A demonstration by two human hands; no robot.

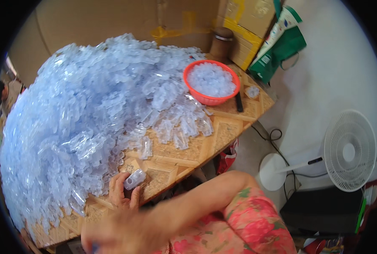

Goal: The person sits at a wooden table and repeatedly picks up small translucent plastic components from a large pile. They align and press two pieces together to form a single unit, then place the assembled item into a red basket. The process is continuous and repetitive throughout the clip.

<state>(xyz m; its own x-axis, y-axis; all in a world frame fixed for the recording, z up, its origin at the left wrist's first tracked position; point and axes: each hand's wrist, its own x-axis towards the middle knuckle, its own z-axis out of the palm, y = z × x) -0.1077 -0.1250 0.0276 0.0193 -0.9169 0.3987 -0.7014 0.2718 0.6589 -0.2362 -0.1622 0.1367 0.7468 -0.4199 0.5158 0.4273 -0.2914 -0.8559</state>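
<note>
My left hand [119, 192] rests at the table's near edge, its thumb and fingers closed round a short clear plastic tube-like piece [134, 179] with a round hole in it. My right hand [116, 230] crosses in front of the left one at the lower edge and is smeared by motion. A small dark blue spot shows by its fingers, too blurred to name. Beyond the hands rises a large heap of similar clear plastic pieces [87, 97], spread over the wooden table [163, 163]. A few small clear rings [120, 158] lie beside the heap, close to my left hand.
A red plastic basin [211, 100] full of small translucent pieces stands at the far right of the table, next to a black-handled tool [239, 102]. Behind it are a brown canister [221, 42] and cardboard boxes [243, 46]. A white fan [349, 152] stands on the right.
</note>
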